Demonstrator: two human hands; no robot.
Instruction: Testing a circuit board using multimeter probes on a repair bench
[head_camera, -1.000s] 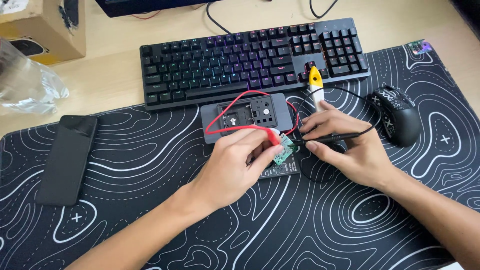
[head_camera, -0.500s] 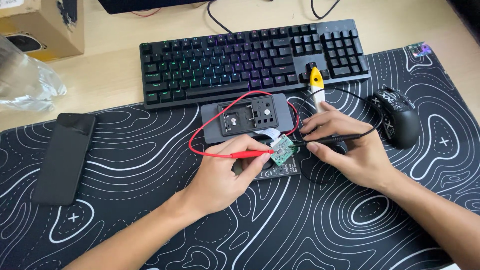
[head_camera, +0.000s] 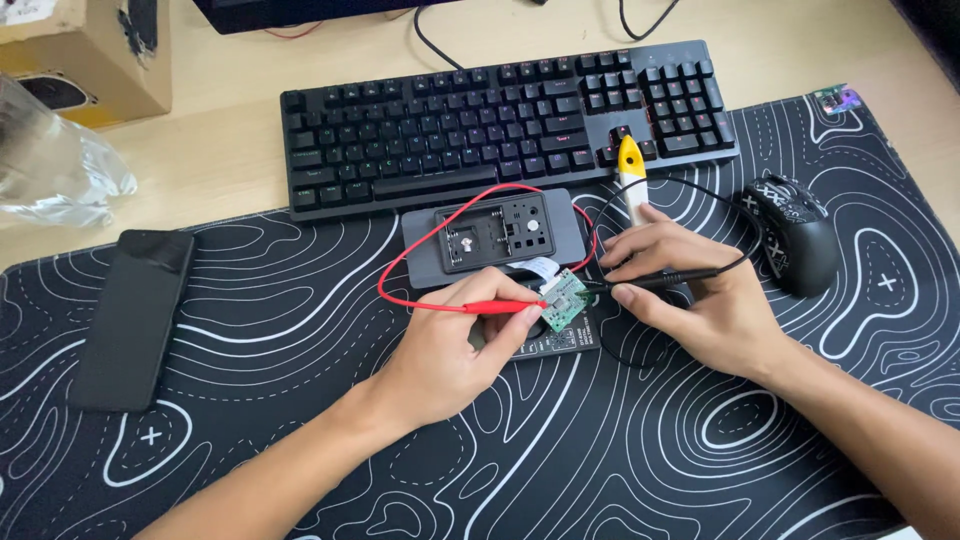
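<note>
My left hand (head_camera: 455, 345) grips a red test probe (head_camera: 490, 307) like a pen, its tip against a small green circuit board (head_camera: 564, 299). My right hand (head_camera: 700, 300) holds a black test probe (head_camera: 665, 281) whose tip meets the same board from the right. The board lies tilted on a dark meter-like device (head_camera: 555, 345) under my hands. A red lead (head_camera: 420, 250) loops over a grey holder block (head_camera: 495, 237) behind the board; a black lead (head_camera: 700, 195) arcs off to the right.
A black keyboard (head_camera: 500, 120) lies at the back, a yellow-tipped tool (head_camera: 631, 175) leaning by it. A black mouse (head_camera: 800, 235) sits right, a dark phone (head_camera: 135, 315) left. A cardboard box (head_camera: 90, 50) and clear plastic bag (head_camera: 50, 160) occupy the far left. Patterned black mat (head_camera: 600, 460) underneath.
My left hand drew back from the board and turned the red probe flat, so its tip now points right onto the board. The red lead swung left. My right hand stayed put.
</note>
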